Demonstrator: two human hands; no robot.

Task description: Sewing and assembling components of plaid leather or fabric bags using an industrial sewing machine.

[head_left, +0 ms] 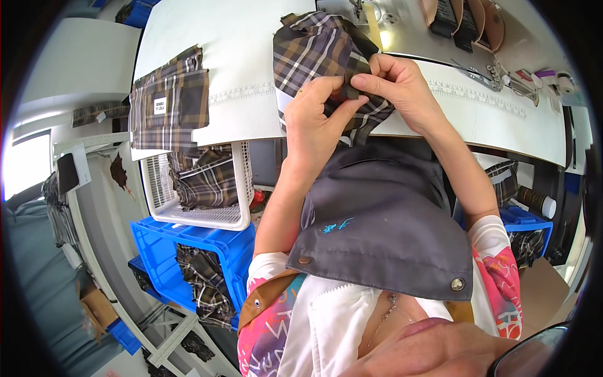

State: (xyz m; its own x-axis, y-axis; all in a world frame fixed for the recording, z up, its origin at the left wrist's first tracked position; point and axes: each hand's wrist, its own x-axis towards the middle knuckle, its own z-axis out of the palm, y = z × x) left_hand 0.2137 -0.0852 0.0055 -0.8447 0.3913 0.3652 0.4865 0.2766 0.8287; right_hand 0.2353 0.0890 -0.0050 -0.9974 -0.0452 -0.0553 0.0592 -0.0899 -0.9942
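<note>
A brown, grey and white plaid fabric piece lies over the near edge of the white sewing table. My left hand pinches its lower edge between thumb and forefinger. My right hand grips the same edge just to the right, fingertips touching those of the left. The fabric hangs a little below the table edge between my hands.
A stack of plaid pieces with a white label sits at the table's left edge. Below it a white basket and blue crates hold more plaid fabric. Scissors, thread spools and the sewing machine plate lie at the back right.
</note>
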